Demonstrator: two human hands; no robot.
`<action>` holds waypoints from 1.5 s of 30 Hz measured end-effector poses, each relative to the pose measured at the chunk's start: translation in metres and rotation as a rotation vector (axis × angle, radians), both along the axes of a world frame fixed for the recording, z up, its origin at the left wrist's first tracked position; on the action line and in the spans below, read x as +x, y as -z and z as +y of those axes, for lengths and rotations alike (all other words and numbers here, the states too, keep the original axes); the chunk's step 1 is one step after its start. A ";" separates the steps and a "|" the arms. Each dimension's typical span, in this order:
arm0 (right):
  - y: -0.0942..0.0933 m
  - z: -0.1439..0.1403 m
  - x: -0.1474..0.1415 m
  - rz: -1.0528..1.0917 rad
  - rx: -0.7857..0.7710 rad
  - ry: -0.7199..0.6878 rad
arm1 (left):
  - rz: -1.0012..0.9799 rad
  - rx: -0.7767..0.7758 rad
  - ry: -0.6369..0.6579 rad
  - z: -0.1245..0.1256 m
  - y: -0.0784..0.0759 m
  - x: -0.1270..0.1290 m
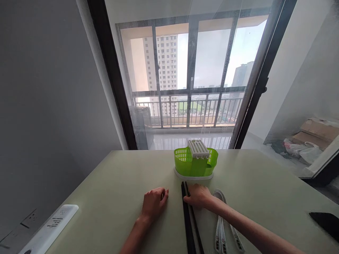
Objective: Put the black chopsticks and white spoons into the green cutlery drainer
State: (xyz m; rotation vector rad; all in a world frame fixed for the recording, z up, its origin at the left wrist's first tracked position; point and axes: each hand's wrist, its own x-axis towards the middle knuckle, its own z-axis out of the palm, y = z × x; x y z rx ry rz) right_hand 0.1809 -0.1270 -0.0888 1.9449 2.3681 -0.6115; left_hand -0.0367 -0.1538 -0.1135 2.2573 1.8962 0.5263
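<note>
Chopsticks (186,215), black, lie lengthwise on the pale green table (132,169), the broadest surface in my remote view. Next in size, a green basket (198,168) with a white rack (198,148) stands upright on its white base just beyond their far ends. My right hand (198,196) bends over those ends, fingers curled and thumb beside them; I cannot tell whether it grips. My left hand (155,203) rests loosely curled on the tabletop; its palm is hidden from me. White spoons (220,236) lie partly beneath my right forearm.
</note>
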 end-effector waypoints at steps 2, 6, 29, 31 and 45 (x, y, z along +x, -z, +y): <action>-0.001 0.000 0.000 -0.002 -0.014 -0.025 | -0.001 -0.001 -0.002 0.000 0.000 0.000; -0.002 -0.001 0.000 0.008 -0.027 -0.046 | -0.010 -0.002 -0.003 0.000 -0.001 0.000; -0.109 -0.014 0.000 0.615 0.420 -0.327 | -1.413 -0.549 0.541 -0.029 -0.033 0.032; -0.109 -0.011 0.000 0.637 0.461 -0.336 | -1.411 -0.550 0.500 -0.030 -0.031 0.032; -0.126 0.004 -0.002 0.582 0.516 -0.381 | -1.279 -0.086 0.140 -0.014 -0.012 0.035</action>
